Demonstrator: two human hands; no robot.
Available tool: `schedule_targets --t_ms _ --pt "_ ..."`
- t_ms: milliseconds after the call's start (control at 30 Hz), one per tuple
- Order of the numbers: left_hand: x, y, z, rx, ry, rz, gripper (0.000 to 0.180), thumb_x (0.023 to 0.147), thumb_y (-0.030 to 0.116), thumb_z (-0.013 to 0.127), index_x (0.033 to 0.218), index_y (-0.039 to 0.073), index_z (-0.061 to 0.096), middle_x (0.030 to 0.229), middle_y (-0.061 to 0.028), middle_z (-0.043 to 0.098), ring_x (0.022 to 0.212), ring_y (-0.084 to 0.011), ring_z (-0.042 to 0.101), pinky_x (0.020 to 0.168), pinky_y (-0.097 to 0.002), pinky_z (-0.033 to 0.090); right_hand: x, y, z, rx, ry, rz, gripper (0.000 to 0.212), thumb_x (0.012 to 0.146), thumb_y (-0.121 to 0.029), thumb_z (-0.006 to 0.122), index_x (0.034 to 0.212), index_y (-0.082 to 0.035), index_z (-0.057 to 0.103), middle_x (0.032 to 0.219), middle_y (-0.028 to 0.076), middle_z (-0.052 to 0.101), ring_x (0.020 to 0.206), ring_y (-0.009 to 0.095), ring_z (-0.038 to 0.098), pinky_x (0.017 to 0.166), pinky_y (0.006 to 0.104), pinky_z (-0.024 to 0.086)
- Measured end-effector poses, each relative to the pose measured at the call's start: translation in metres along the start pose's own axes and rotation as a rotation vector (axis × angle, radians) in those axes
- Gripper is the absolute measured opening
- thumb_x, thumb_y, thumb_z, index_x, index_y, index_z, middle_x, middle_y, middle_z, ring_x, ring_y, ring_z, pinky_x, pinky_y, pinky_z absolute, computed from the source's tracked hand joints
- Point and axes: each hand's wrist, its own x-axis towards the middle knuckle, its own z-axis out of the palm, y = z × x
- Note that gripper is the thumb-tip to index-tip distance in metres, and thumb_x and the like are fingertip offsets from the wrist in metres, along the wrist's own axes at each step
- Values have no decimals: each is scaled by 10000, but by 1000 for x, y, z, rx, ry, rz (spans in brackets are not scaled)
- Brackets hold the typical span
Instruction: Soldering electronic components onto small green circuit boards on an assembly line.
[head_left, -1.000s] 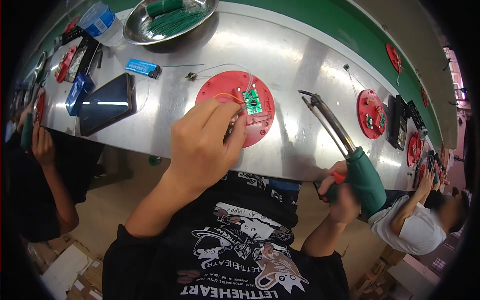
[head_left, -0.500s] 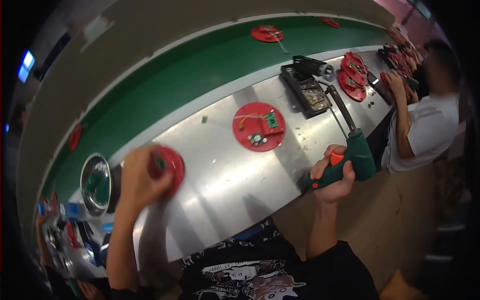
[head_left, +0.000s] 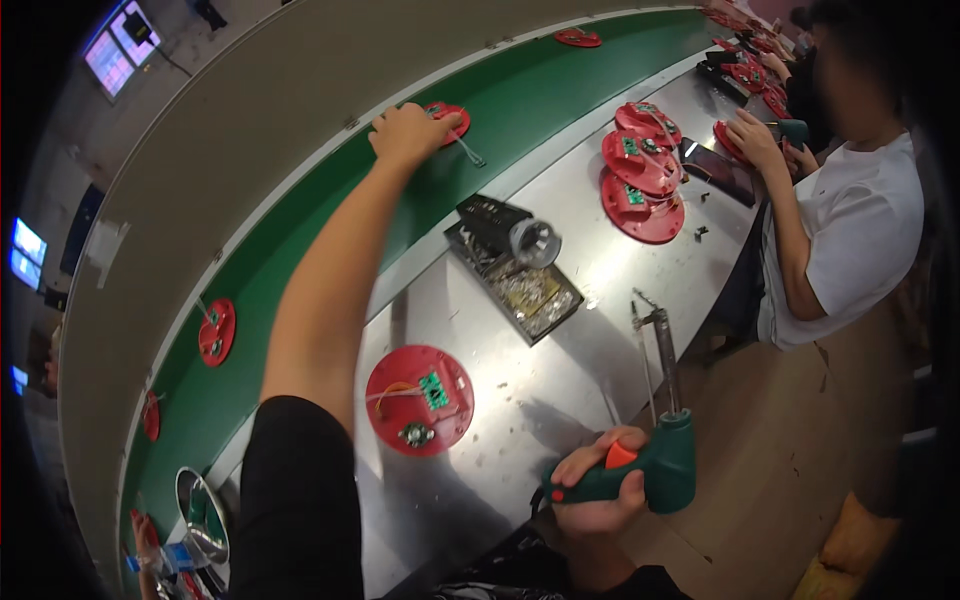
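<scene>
My left hand (head_left: pixel 408 138) reaches across to the green belt at the far side, its fingers bent over a round red plate (head_left: pixel 452 118) with a small green circuit board and a dangling pale wire. My right hand (head_left: pixel 604 490) is wrapped around a green soldering gun (head_left: pixel 672 465) with an orange trigger; its metal tip and thin feed tube point away from me, over the table edge. Between my arms another red plate (head_left: pixel 452 412) lies on the metal table, carrying a green board, coloured wires and a small round part.
A black soldering stand (head_left: pixel 515 290) with a tray of scraps sits mid-table. Beyond it are overlapping red plates (head_left: pixel 645 215) and a dark flat device (head_left: pixel 718 172). More plates (head_left: pixel 216 335) lie on the green belt. A metal bowl (head_left: pixel 205 515) stands left; a co-worker (head_left: pixel 845 240) works at right.
My left hand has left the red plate at the table's left side and moved far forward to one on the belt. The soldering gun stays in my right hand, and the view has shifted.
</scene>
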Motion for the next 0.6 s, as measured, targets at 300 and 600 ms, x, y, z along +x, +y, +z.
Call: schedule_targets --t_ms 300,600 --pt "28 -43 20 -317 -77 18 306 880 331 726 1010 54 732 1015 -127 723 1007 -274 649 870 -406 499 10 -5 -4 -60 -39 31 443 975 -443 449 1110 -21 450 990 128 497 478 182 543 447 334 506" --pt "-217 -167 -131 -736 -64 121 263 894 192 641 937 -62 695 1099 -158 734 868 -160 647 779 -313 526 16 13 -6 -55 24 -28 407 996 -405 429 1147 -31 489 689 57 525 490 148 479 501 280 423"
